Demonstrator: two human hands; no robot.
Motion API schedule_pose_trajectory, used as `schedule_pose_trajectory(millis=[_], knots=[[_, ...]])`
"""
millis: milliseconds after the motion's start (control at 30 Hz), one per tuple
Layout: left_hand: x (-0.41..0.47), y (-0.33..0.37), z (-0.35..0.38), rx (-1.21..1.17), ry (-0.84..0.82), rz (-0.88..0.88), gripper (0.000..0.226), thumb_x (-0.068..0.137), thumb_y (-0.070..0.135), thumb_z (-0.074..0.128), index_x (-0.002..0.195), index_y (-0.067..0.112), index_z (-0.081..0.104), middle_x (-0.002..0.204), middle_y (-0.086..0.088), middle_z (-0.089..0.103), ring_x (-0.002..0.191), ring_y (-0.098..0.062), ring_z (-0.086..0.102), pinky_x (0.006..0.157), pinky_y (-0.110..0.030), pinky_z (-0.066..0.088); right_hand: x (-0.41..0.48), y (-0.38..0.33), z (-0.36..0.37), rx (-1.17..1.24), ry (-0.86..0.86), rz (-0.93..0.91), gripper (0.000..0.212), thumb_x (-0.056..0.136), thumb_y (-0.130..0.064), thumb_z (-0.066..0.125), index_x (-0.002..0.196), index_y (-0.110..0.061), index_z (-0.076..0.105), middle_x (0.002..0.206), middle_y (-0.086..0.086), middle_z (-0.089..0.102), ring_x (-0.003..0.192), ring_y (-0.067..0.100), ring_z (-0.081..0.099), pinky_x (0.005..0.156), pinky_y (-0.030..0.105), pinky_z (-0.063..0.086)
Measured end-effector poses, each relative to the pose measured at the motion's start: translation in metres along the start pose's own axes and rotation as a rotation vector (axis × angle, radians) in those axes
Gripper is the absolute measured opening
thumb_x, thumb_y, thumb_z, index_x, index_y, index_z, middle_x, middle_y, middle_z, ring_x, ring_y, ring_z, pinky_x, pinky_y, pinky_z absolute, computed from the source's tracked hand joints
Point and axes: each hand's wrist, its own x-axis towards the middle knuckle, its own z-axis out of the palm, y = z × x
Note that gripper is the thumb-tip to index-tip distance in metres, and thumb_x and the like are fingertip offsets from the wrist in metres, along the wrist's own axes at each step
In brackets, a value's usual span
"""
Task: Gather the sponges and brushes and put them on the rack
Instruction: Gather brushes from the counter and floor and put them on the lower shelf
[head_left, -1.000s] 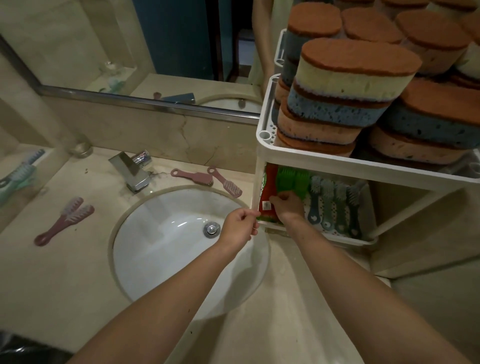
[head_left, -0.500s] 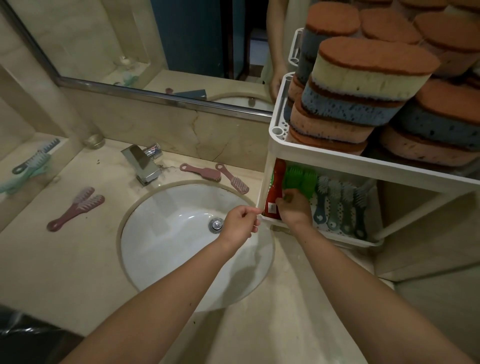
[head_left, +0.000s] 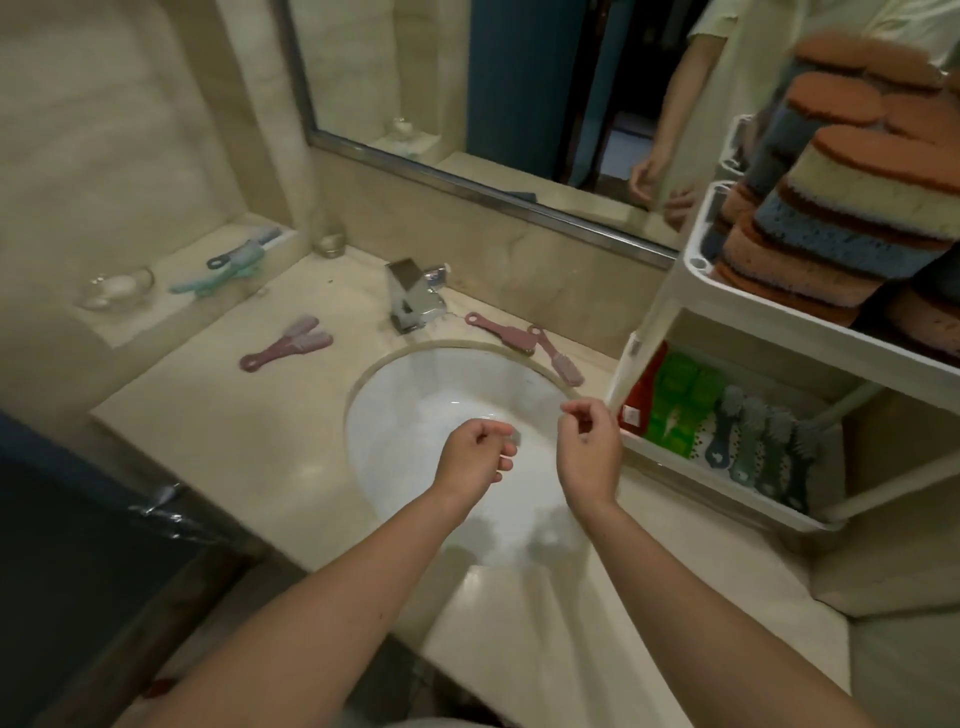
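Note:
My left hand (head_left: 475, 457) hovers over the sink basin (head_left: 415, 415) with its fingers curled into a fist and nothing in it. Beside it, my right hand (head_left: 589, 447) is loosely curled and empty, just left of the white rack (head_left: 779, 332). Stacked sponges (head_left: 857, 208) fill the rack's top tier. The lower tier holds a red pack (head_left: 641, 400), green scrubbers (head_left: 675, 405) and several grey-teal brushes (head_left: 763, 447). Two pink brushes (head_left: 285, 345) lie on the counter at left and two more pink brushes (head_left: 524, 343) behind the sink. Teal and blue brushes (head_left: 228, 270) rest on the side ledge.
A chrome faucet (head_left: 413, 301) stands behind the basin. A glass bowl (head_left: 117, 288) sits on the ledge and a small glass (head_left: 330, 244) in the corner. The mirror (head_left: 467, 78) spans the back wall. A black bin bag (head_left: 78, 545) is at lower left.
Both hands have pulled back from the rack's lower tier to above the sink. My right hand has let go of the green scrubbers. The camera has swung left.

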Motion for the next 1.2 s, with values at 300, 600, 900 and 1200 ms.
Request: schedule_pose_trajectory(millis=[300,600,900,1200], knots=[[-0.073,-0.040,-0.145,-0.109,0.290,-0.011,0.022,0.092,0.007,0.043,0.101,0.018,0.060,0.092,-0.002,0.065,0.068,-0.013,0.059,0.065,-0.026,0.049,-0.128,-0.043,0.091,-0.067,-0.463,-0.083,0.028,0.089,-0.017,0.050,0.113,-0.030,0.056,0.121,-0.017,0.049,0.105,0.005,0.054,0.076,0.023,0.042],[-0.167,-0.115,-0.272,-0.151,0.505,-0.110,0.021,0.095,0.004,0.041,0.105,0.013,0.057,0.083,-0.001,0.060,0.062,-0.010,0.053,0.052,-0.020,0.041,-0.270,-0.052,0.176,-0.196,-0.806,-0.136,0.039,0.089,-0.013,0.053,0.128,-0.015,0.053,0.130,0.005,0.053,0.102,0.014,0.056,0.095,0.031,0.044],[-0.248,-0.206,-0.371,-0.276,0.798,-0.221,0.020,0.094,0.008,0.045,0.109,0.012,0.057,0.087,-0.008,0.063,0.072,-0.026,0.062,0.065,-0.035,0.049,-0.381,-0.039,0.248,-0.381,-1.169,-0.188,0.043,0.090,-0.018,0.058,0.132,-0.013,0.052,0.132,0.009,0.054,0.108,0.017,0.055,0.096,0.029,0.044],[-0.265,-0.284,-0.413,-0.410,0.938,-0.419,0.019,0.094,0.012,0.051,0.110,0.020,0.056,0.100,0.000,0.061,0.081,-0.013,0.061,0.073,-0.028,0.050,-0.441,-0.018,0.321,-0.528,-1.418,-0.156,0.049,0.092,-0.024,0.061,0.137,-0.019,0.044,0.138,0.006,0.047,0.119,0.022,0.052,0.098,0.038,0.049]])
